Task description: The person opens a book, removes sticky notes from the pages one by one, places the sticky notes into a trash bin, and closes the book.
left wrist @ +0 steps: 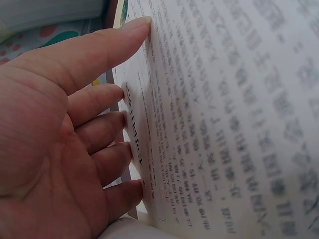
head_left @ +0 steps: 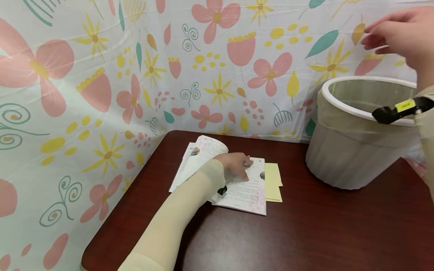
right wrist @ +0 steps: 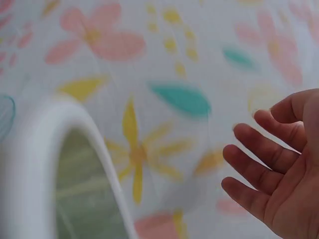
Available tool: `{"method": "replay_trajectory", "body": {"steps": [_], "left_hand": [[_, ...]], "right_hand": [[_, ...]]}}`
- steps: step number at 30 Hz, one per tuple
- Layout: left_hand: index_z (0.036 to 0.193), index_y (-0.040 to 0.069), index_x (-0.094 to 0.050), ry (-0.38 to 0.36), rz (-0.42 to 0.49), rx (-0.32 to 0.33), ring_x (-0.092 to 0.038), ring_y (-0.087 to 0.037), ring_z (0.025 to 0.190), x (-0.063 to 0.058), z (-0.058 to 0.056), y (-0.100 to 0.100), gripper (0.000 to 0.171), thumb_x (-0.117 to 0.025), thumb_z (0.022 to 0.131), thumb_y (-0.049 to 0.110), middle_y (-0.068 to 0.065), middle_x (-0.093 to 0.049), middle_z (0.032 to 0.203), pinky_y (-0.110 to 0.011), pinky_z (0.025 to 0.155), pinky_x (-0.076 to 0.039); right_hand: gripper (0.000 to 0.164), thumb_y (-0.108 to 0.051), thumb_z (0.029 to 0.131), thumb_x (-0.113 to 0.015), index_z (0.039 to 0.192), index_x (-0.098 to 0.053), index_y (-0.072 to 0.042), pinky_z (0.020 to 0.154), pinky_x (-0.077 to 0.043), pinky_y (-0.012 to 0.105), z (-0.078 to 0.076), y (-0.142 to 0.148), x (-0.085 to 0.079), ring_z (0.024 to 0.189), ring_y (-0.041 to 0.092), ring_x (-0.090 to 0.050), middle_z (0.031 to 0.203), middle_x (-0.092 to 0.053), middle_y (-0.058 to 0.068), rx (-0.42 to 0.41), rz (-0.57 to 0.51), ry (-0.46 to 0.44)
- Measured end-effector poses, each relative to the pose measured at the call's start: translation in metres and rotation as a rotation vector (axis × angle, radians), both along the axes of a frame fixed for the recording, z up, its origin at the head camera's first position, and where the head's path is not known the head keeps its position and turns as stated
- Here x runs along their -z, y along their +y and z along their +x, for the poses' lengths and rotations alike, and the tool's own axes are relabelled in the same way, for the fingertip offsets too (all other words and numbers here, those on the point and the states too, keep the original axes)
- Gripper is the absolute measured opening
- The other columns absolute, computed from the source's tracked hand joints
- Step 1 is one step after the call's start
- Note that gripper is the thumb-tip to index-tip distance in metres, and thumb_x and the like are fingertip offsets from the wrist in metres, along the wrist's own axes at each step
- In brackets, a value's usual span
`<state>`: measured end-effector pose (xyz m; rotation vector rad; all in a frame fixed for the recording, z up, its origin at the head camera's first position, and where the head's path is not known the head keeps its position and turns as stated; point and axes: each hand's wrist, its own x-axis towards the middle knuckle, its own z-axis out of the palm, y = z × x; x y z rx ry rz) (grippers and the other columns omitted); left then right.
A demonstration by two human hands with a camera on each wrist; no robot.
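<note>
An open book with printed text and pink flower corners lies on the dark red-brown table. My left hand rests on its right page, fingertips and thumb touching the paper; the left wrist view shows the printed page close beside the fingers. Yellow paper sticks out from under the book's right side. Above the trash bin at the right, my right hand is raised with its fingers loosely bent and nothing in it. In the right wrist view that hand hangs beside the bin's white rim.
A grey bin liner is folded over the bin's outside. Behind the table hangs a white curtain printed with flowers and leaves. The table's left edge runs close along it.
</note>
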<state>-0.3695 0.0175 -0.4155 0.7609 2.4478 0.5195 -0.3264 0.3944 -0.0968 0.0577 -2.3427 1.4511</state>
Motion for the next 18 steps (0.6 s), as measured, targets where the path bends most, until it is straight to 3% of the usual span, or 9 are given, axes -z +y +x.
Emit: {"method": "replay_trajectory", "body": {"steps": [2, 4, 6, 9, 11, 14, 18], "left_hand": [[0.16, 0.024, -0.056, -0.012, 0.01, -0.003, -0.021, -0.016, 0.165, 0.0, 0.0, 0.0, 0.085, -0.091, 0.082, 0.03, 0.008, -0.03, 0.176, -0.029, 0.125, -0.027], [0.16, 0.023, -0.056, -0.02, 0.019, -0.004, -0.021, -0.016, 0.165, 0.0, 0.001, 0.001, 0.085, -0.09, 0.082, 0.029, 0.007, -0.03, 0.176, -0.03, 0.125, -0.026], [0.161, 0.023, -0.055, -0.036, 0.024, -0.005, -0.019, -0.016, 0.166, -0.001, 0.002, 0.001, 0.085, -0.09, 0.083, 0.028, 0.007, -0.028, 0.177, -0.03, 0.125, -0.026], [0.161, 0.023, -0.054, -0.043, 0.024, -0.006, -0.018, -0.016, 0.166, -0.001, 0.003, 0.0, 0.086, -0.089, 0.083, 0.028, 0.008, -0.027, 0.177, -0.03, 0.125, -0.026], [0.162, 0.023, -0.054, -0.042, 0.021, 0.001, -0.018, -0.017, 0.166, -0.001, 0.002, 0.0, 0.086, -0.089, 0.084, 0.029, 0.008, -0.027, 0.177, -0.03, 0.125, -0.026], [0.162, 0.023, -0.053, -0.027, 0.014, 0.019, -0.018, -0.018, 0.166, -0.001, 0.0, 0.0, 0.086, -0.089, 0.084, 0.03, 0.006, -0.026, 0.177, -0.031, 0.126, -0.026], [0.162, 0.023, -0.053, -0.022, 0.008, 0.027, -0.019, -0.019, 0.166, 0.0, -0.003, 0.0, 0.087, -0.089, 0.083, 0.032, 0.005, -0.027, 0.178, -0.032, 0.126, -0.026]], "right_hand": [[0.026, -0.02, 0.105, -0.058, 0.092, -0.076, -0.034, 0.064, -0.043, 0.011, 0.013, -0.026, 0.003, 0.073, -0.004, -0.06, 0.073, -0.068, -0.028, 0.026, 0.195, 0.01], [0.019, -0.028, 0.104, -0.06, 0.104, -0.079, -0.03, 0.069, -0.039, 0.019, 0.023, -0.049, 0.012, 0.08, 0.002, -0.054, 0.08, -0.064, -0.031, 0.019, 0.394, 0.037], [0.029, -0.034, 0.104, -0.061, 0.121, -0.08, -0.021, 0.071, -0.036, 0.024, 0.032, -0.071, 0.026, 0.082, 0.005, -0.049, 0.093, -0.072, -0.017, -0.015, 0.565, 0.091], [0.047, -0.036, 0.105, -0.06, 0.138, -0.074, -0.006, 0.071, -0.04, 0.027, 0.045, -0.102, 0.055, 0.083, 0.009, -0.054, 0.113, -0.077, 0.004, -0.116, 0.724, 0.156], [0.045, -0.03, 0.105, -0.061, 0.139, -0.073, -0.003, 0.074, -0.046, 0.03, 0.053, -0.12, 0.08, 0.086, 0.013, -0.062, 0.123, -0.077, 0.02, -0.2, 0.777, 0.187], [0.045, -0.025, 0.106, -0.061, 0.141, -0.07, 0.001, 0.087, -0.054, 0.045, 0.06, -0.137, 0.122, 0.098, 0.031, -0.071, 0.128, -0.076, 0.021, -0.338, 0.799, 0.162], [0.049, -0.027, 0.108, -0.057, 0.146, -0.066, 0.004, 0.105, -0.048, 0.06, 0.06, -0.148, 0.178, 0.126, 0.045, -0.067, 0.139, -0.069, 0.025, -0.459, 0.783, 0.03]]}}
